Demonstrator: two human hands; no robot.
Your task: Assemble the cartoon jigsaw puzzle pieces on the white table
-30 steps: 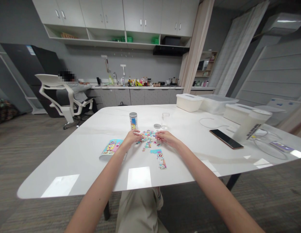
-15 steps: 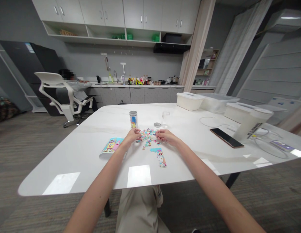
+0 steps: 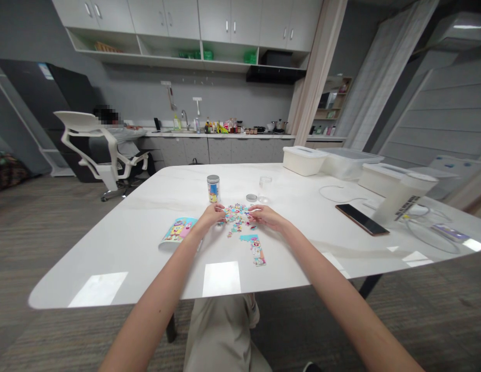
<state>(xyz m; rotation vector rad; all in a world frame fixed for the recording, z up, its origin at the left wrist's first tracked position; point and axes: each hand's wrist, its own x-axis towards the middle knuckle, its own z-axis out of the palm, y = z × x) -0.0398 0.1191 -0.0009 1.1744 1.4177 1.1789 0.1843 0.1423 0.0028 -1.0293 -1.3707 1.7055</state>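
Observation:
A loose pile of small colourful jigsaw pieces [image 3: 237, 211] lies on the white table between my hands. At its left edge is my left hand [image 3: 211, 215], fingers slightly curled and apart, touching pieces. My right hand [image 3: 266, 216] reaches in from the opposite side, its fingers also apart at the pile's edge. No piece shows clearly within either hand. Nearer to me lies a joined L-shaped puzzle section [image 3: 257, 251] with a cartoon figure. A curled picture sheet [image 3: 177, 230] with cartoon characters sits by my left forearm, which partly covers it.
Behind the pile stand a printed canister [image 3: 213, 189], a round metal lid [image 3: 251, 197] and a clear jar [image 3: 265, 190]. To the right are a phone [image 3: 361, 219], a white cup [image 3: 403, 197], cables and storage boxes [image 3: 304, 160]. A person [image 3: 122, 142] sits far left.
Both hands stay at the pile with hardly any finger movement. The whole view has shifted very slightly; the puzzle section and other objects keep their places.

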